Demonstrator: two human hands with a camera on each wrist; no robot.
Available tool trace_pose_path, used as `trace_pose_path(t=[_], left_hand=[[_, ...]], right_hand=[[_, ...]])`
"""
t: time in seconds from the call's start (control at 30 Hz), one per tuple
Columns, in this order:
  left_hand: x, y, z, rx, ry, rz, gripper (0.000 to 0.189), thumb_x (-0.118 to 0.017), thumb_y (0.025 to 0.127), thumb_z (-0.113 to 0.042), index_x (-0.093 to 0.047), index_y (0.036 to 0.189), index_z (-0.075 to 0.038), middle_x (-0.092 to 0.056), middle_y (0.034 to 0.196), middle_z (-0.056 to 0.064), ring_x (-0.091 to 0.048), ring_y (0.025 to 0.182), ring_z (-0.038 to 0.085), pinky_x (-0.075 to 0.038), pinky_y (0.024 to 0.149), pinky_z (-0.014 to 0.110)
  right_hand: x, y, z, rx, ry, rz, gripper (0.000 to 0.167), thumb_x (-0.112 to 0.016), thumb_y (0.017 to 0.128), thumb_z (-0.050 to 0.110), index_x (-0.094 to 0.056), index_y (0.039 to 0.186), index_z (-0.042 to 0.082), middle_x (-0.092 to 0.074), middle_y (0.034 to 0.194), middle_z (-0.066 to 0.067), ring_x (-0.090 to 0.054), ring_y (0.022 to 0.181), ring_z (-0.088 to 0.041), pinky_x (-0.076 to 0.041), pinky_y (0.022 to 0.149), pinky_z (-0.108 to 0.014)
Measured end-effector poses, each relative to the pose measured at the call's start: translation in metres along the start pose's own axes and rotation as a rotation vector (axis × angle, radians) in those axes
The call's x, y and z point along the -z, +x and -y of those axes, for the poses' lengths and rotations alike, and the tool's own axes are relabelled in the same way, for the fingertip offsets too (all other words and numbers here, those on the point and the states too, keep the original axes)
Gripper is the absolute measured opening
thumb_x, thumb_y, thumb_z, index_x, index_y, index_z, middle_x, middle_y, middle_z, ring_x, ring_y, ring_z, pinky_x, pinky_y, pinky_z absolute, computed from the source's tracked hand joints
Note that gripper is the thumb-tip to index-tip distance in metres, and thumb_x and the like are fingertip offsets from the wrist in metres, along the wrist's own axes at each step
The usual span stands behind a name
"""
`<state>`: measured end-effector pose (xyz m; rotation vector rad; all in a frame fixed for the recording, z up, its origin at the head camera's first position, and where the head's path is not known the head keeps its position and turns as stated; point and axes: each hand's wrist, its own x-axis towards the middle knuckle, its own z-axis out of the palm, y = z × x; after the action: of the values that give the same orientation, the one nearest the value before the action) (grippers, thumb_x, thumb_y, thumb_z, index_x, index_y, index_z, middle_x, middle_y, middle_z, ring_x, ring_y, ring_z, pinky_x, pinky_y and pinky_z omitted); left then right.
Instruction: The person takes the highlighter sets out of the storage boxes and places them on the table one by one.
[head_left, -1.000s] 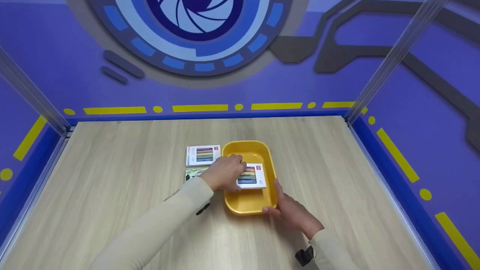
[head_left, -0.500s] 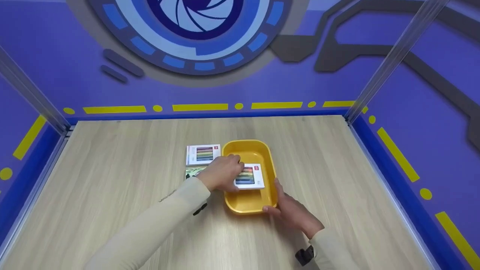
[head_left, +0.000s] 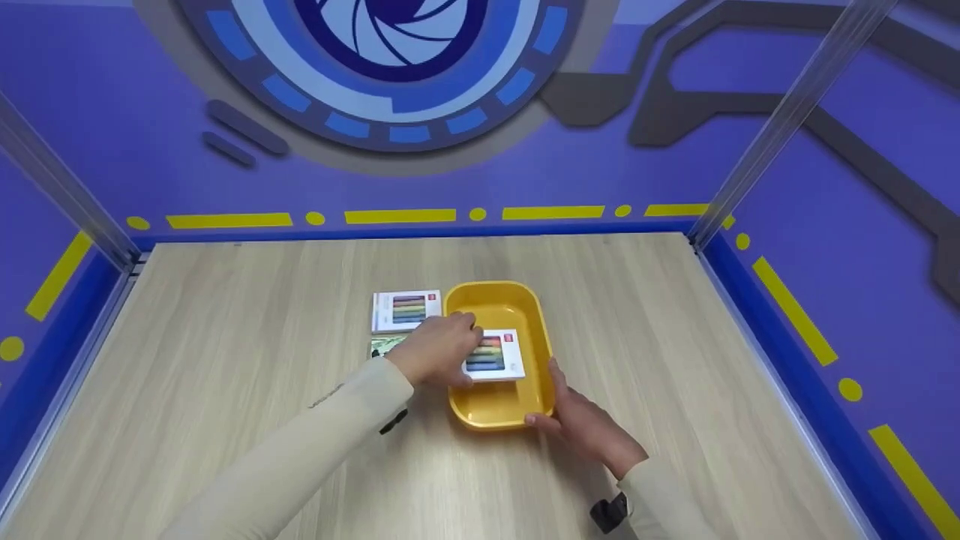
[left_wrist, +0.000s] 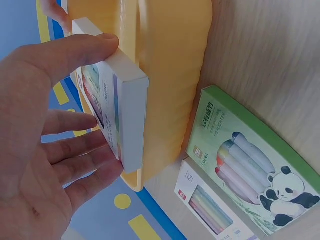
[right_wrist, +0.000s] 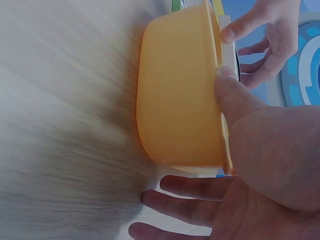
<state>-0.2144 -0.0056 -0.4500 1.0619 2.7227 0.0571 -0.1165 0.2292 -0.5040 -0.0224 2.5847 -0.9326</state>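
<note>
My left hand (head_left: 439,349) pinches a flat white box of coloured pens (head_left: 514,360) between thumb and fingertips. The box's window, with a row of pens behind it, faces up in the head view. It overlaps the yellow plastic bin (head_left: 501,410), and in the left wrist view its white edge (left_wrist: 134,120) stands at the bin's rim. My right hand (head_left: 589,427) steadies the bin at its near right corner. The thumb lies at the rim in the right wrist view, and the other fingers (right_wrist: 185,207) extend straight, spread apart.
Left of the bin, a second white box of pens (head_left: 382,310) lies flat on the wooden table (head_left: 637,315). Just nearer lies a green panda highlighter box (left_wrist: 220,115), partly hidden by my left hand in the head view. Blue-purple panels (head_left: 420,180) enclose the table's back and sides.
My left hand has moved slightly left and nearer, carrying the white box over the bin. The right hand and the bin have stayed in place.
</note>
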Motion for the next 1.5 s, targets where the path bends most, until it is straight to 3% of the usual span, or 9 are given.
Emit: trace_pose_path(t=[0.27,0.6,0.83,1.2,1.5], left_hand=[[0.001,-0.004,0.003,-0.012,-0.009,0.004,0.069,-0.079,0.076,-0.045,-0.057,0.130,-0.009,-0.056,0.121,0.007,-0.052,0.101,0.021,-0.050,0.099,0.039],[0.000,-0.012,0.004,0.030,-0.048,-0.011,0.069,-0.080,0.075,-0.045,-0.056,0.132,-0.013,-0.054,0.126,0.007,-0.052,0.105,0.022,-0.048,0.104,0.039],[-0.001,-0.017,0.009,0.031,-0.026,-0.017,0.071,-0.079,0.076,-0.044,-0.053,0.133,-0.012,-0.054,0.125,0.007,-0.052,0.106,0.022,-0.049,0.103,0.039],[0.000,-0.024,0.014,0.055,-0.062,-0.008,0.077,-0.078,0.076,-0.047,-0.050,0.139,-0.013,-0.052,0.133,0.008,-0.050,0.114,0.023,-0.045,0.108,0.042],[-0.005,-0.028,0.016,0.055,-0.085,-0.008,0.077,-0.076,0.077,-0.048,-0.049,0.140,-0.013,-0.051,0.135,0.008,-0.051,0.114,0.023,-0.045,0.108,0.043]], right_hand=[[0.000,0.000,-0.002,0.015,-0.006,-0.014,0.104,-0.067,0.086,0.044,0.002,0.156,0.010,-0.036,0.154,-0.015,-0.049,0.130,-0.024,-0.035,0.114,-0.050],[0.000,0.001,-0.003,0.035,-0.006,-0.010,0.102,-0.066,0.087,0.044,0.001,0.156,0.008,-0.034,0.155,-0.017,-0.045,0.135,-0.027,-0.034,0.114,-0.050],[0.000,0.000,-0.004,0.099,-0.036,-0.037,0.102,-0.066,0.086,0.046,-0.003,0.155,0.004,-0.042,0.148,-0.024,-0.051,0.127,-0.030,-0.038,0.111,-0.050],[0.000,0.000,-0.001,0.069,-0.036,-0.032,0.100,-0.066,0.088,0.042,-0.001,0.156,0.008,-0.038,0.152,-0.020,-0.047,0.133,-0.030,-0.035,0.113,-0.050],[0.000,-0.002,-0.005,0.106,-0.043,-0.044,0.099,-0.066,0.088,0.043,-0.003,0.155,0.005,-0.041,0.148,-0.024,-0.049,0.130,-0.032,-0.038,0.111,-0.050]])
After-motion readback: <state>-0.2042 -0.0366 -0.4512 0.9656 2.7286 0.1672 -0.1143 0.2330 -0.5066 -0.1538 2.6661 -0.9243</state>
